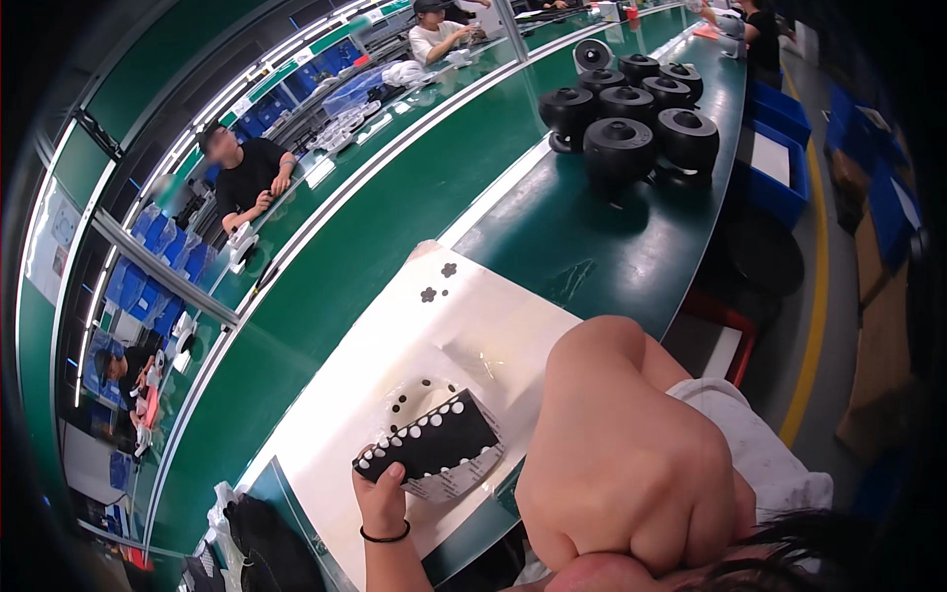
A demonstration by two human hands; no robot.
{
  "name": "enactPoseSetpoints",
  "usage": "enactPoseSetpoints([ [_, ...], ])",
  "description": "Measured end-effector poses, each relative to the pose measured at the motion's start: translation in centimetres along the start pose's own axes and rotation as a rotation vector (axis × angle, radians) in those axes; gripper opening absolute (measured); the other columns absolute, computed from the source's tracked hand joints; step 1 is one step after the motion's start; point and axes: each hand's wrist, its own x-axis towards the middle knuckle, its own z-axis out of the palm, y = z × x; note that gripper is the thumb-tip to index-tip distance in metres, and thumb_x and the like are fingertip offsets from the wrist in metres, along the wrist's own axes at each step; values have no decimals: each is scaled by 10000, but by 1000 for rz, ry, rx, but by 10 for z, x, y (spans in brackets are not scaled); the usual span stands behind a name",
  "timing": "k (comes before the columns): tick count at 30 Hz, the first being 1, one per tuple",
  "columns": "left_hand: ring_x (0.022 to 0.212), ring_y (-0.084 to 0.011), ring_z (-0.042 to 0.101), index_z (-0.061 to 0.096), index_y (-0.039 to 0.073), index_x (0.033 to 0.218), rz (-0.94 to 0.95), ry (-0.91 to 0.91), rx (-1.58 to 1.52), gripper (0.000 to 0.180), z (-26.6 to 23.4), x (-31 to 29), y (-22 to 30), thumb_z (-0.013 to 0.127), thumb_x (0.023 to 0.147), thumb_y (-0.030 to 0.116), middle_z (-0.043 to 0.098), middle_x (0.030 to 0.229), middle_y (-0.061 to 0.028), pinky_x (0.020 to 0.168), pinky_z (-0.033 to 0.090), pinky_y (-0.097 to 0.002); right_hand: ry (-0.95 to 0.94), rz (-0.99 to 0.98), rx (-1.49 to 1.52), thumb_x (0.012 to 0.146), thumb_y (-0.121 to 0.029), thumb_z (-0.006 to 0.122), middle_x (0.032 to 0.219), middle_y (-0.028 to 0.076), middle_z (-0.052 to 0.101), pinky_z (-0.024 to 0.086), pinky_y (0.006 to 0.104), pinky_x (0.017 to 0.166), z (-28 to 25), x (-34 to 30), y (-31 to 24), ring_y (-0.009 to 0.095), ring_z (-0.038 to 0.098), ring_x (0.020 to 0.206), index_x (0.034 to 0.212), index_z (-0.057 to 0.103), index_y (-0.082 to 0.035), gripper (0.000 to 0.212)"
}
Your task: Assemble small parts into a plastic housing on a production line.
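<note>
My left hand [383,496] grips one end of a black sheet [434,439], thumb on top. White round pieces line its upper edge, and a few more show along its lower edge. Under it lies a pale sheet with printing [459,481], partly covered. Small black dots [401,400] are scattered just beyond, on what looks like clear plastic over a white mat [340,395]. My right hand [631,483] is raised close to the camera, its fingers curled into a fist; anything inside them is hidden.
Several round black units [619,148] stand grouped at the far right of the green bench [513,242]. Two black flower-shaped pieces [439,283] lie on the mat. Blue bins [774,173] stand beside the bench. Co-workers [252,173] sit across the line.
</note>
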Motion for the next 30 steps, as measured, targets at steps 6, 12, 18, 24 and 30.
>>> enactPoseSetpoints([
  [6, 775, -126, 534, 473, 0, 1008, -17, -40, -13, 356, 0, -1, 0, 625, 688, 40, 560, 881, -51, 713, 426, -245, 101, -158, -94, 759, -81, 495, 519, 70, 438, 318, 305, 387, 2, -4, 2, 179, 431, 429, 553, 450, -52, 213],
  [12, 757, -110, 523, 478, -2, 996, 13, -33, 0, 349, 3, -2, 0, 633, 688, 53, 557, 860, -43, 689, 422, -236, -45, 215, 119, 757, -83, 495, 512, 62, 435, 318, 300, 387, -15, 6, -18, 171, 427, 422, 549, 445, -55, 215],
  [18, 741, -105, 524, 487, -1, 972, 14, -64, 11, 332, 3, -1, 1, 642, 687, 69, 561, 844, -37, 680, 422, -232, -18, 52, 15, 750, -83, 499, 501, 52, 429, 316, 291, 384, -4, -2, -4, 162, 421, 409, 547, 443, -58, 213],
  [24, 740, -104, 524, 492, 3, 969, 23, -45, -3, 329, 4, -2, 2, 646, 689, 77, 561, 837, -35, 680, 420, -231, 15, 36, 10, 739, -87, 508, 495, 48, 429, 309, 283, 377, -14, 4, -17, 155, 417, 404, 547, 448, -60, 203],
  [30, 782, -127, 531, 474, -5, 1009, 16, -39, 4, 365, -1, -1, -2, 639, 690, 61, 561, 877, -54, 717, 424, -251, -120, 441, 236, 736, -91, 509, 493, 46, 427, 302, 280, 370, -21, 6, -25, 153, 411, 397, 542, 443, -64, 206],
])
